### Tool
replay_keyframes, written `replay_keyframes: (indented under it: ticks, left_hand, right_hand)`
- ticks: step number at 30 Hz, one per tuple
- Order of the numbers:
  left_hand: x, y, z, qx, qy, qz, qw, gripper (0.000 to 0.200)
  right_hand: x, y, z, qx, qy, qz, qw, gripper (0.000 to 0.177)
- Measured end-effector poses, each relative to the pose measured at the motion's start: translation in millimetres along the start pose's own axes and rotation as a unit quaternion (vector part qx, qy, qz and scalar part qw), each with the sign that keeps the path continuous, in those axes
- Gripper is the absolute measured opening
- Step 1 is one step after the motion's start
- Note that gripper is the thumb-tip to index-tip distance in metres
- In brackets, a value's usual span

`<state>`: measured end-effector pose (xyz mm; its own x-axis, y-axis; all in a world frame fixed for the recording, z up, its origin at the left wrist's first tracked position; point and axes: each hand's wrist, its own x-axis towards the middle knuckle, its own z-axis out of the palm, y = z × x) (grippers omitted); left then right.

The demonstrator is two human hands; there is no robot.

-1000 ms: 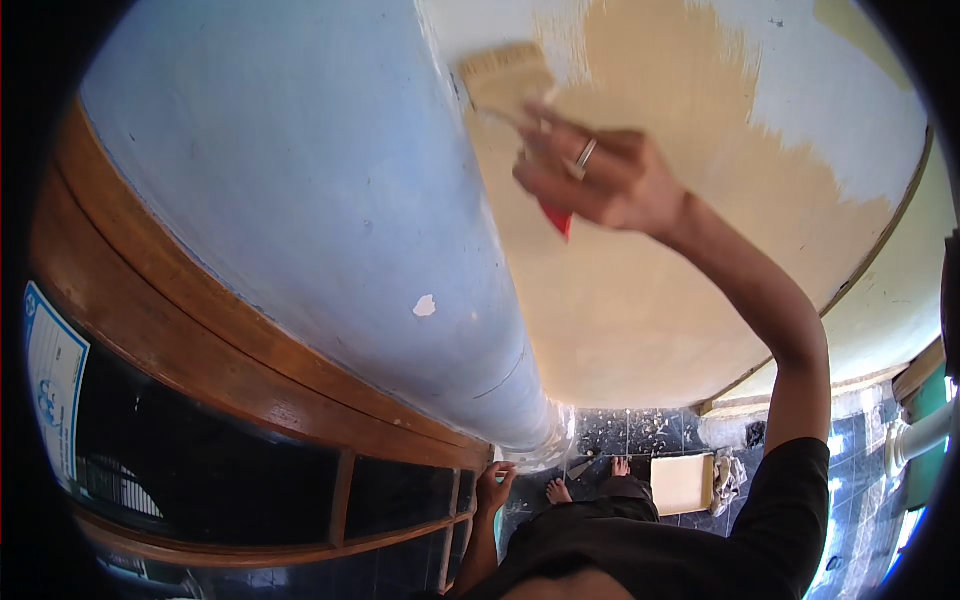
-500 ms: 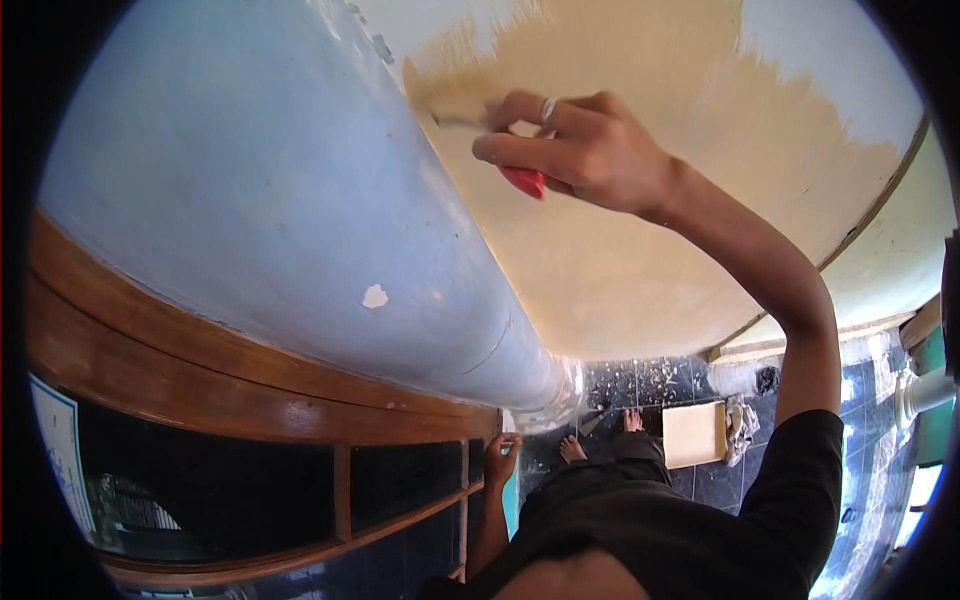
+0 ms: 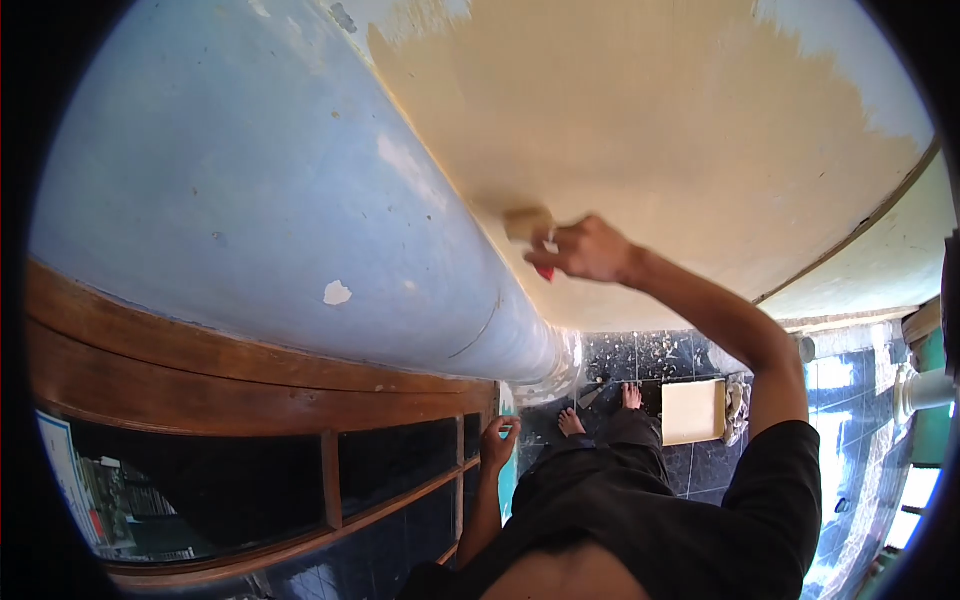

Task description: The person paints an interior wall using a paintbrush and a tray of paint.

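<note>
paintbrush now lower along the beige wall

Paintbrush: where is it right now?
In the head view, just right of centre: the paintbrush is in the right hand, at the tan wall near the blue column.

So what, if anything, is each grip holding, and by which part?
The right grip holds a paintbrush by its red handle. Whether the left grip, curled near the wooden frame, holds anything cannot be told.
</note>
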<state>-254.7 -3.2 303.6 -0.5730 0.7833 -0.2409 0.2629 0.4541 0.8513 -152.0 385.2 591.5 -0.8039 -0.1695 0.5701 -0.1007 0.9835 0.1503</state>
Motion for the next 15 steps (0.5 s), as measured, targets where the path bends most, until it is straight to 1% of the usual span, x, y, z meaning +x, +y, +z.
replay_keyframes:
  ticks: [1, 2, 3, 4, 6, 7, 9, 10, 11, 12, 13, 14, 15]
  left_hand:
    - [-0.6, -0.2, -0.3, 0.001, 0.001, 0.004, 1.0, 0.021]
    - [-2.2, -0.6, 0.0, 0.003, 0.003, 0.008, 1.0, 0.02]
    - [-1.9, 3.5, 0.6, 0.023, 0.006, -0.005, 1.0, 0.02]
    - [0.0, 6.0, 0.5, 0.019, 0.009, -0.01, 1.0, 0.02]
    - [-0.3, 5.0, 3.6, 0.013, 0.025, -0.007, 1.0, 0.021]
    - [-1.1, 5.7, 4.9, 0.012, 0.026, -0.022, 0.999, 0.02]
    - [-2.7, 6.2, 6.1, 0.004, 0.03, -0.022, 0.999, 0.02]
    - [-4.1, 6.4, 7.2, 0.003, 0.027, -0.019, 0.999, 0.02]
    - [-5.2, 9.6, 6.6, 0.004, 0.019, -0.011, 1.0, 0.021]
    - [-3.1, 7.0, 8.4, 0.002, 0.019, -0.008, 1.0, 0.021]
    - [-2.1, 4.0, 7.6, 0.013, 0.008, -0.002, 1.0, 0.022]
    - [-2.4, 1.0, 6.4, 0.024, -0.005, 0.003, 1.0, 0.023]
    - [-2.7, 0.5, 5.2, 0.026, -0.008, 0.003, 1.0, 0.023]
  right_hand:
    - [19.7, 5.4, -25.6, -0.015, 0.041, -0.004, 0.999, 0.025]
    - [42.4, 4.2, -61.3, -0.039, 0.1, -0.021, 0.994, 0.025]
    - [57.1, 3.2, -82.3, -0.092, 0.169, -0.047, 0.98, 0.02]
    - [60.0, 2.2, -91.7, -0.086, 0.166, -0.051, 0.981, 0.02]
    - [53.7, -1.6, -99.7, -0.209, 0.268, -0.064, 0.938, 0.016]
    - [35.7, -0.7, -89.0, -0.216, 0.235, -0.06, 0.946, 0.015]
    - [-13.1, -3.2, -34.2, -0.215, 0.143, -0.039, 0.965, 0.021]
    - [-44.2, -8.1, 2.5, -0.158, 0.112, -0.02, 0.981, 0.022]
    - [-65.0, -12.8, 30.1, -0.12, 0.089, -0.028, 0.988, 0.021]
    - [-70.0, -17.7, 40.6, -0.095, 0.039, -0.06, 0.993, 0.024]
    - [-75.7, -16.1, 48.3, -0.059, 0.038, -0.037, 0.997, 0.027]
    - [-65.1, -20.7, 41.3, -0.023, 0.038, -0.013, 0.999, 0.029]
    - [-49.3, -21.9, 25.7, 0.006, -0.006, 0.06, 0.998, 0.033]
